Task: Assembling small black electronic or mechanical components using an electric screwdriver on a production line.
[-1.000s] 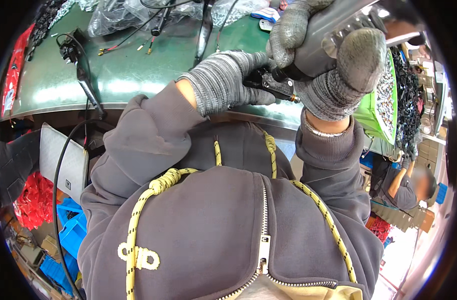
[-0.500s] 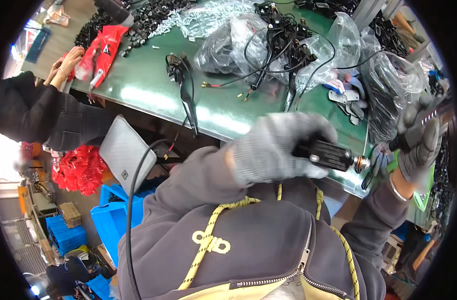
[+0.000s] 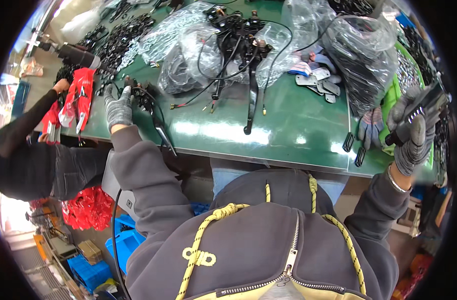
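At the left of the green table my left hand, in a grey knit glove, reaches beside a black lever assembly. Its fingers are apart around small black parts at the assembly's upper end; I cannot tell whether they touch. The lever points toward the table's front edge. At the right rim my gloved right hand is closed round a dark hand tool with a black rounded end and a shiny coiled part. The fingers hide much of that tool. Just left of it lie a striped glove and two small black pieces.
More black levers with cables rest on clear plastic bags. Metal plates lie to their right, near a full plastic bag. Small black parts cover the back left. A co-worker's arm reaches toward red packages.
My left hand has moved from the middle to the far left of the table, and the black cylindrical tool it held is out of it. My right hand keeps its tool. The view has shifted.
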The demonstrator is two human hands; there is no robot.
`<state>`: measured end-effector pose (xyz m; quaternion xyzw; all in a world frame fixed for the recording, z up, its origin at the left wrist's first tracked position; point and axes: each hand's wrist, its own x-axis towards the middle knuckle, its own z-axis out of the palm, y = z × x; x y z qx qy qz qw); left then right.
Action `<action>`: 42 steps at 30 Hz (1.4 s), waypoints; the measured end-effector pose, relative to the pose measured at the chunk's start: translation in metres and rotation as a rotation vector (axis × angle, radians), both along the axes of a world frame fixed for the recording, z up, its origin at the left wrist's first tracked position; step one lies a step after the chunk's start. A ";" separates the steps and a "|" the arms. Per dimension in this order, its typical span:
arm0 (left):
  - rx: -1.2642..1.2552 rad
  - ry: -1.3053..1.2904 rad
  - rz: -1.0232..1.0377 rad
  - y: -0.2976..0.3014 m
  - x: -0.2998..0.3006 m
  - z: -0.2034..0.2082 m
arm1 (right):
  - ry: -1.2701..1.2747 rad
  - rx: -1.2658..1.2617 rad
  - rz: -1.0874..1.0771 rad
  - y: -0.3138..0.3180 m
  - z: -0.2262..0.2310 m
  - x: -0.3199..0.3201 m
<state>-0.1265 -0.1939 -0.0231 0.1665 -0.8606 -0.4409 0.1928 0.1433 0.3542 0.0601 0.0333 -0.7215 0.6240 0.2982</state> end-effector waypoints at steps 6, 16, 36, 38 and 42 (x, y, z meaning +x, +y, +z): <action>-0.503 0.438 -0.478 0.109 0.021 0.045 | -0.035 0.055 -0.054 -0.045 0.008 -0.013; -0.863 -0.180 -0.565 0.247 -0.028 0.042 | 0.049 -0.068 -0.091 -0.049 -0.007 -0.028; 0.059 0.395 -0.950 0.155 0.087 0.045 | -0.012 -0.065 -0.084 -0.016 -0.020 -0.043; 0.035 0.349 -0.942 0.150 0.111 0.039 | -0.182 0.357 -0.123 -0.019 -0.012 -0.056; -0.224 0.457 -0.708 0.120 0.131 0.042 | -0.515 0.342 0.007 0.006 -0.027 -0.055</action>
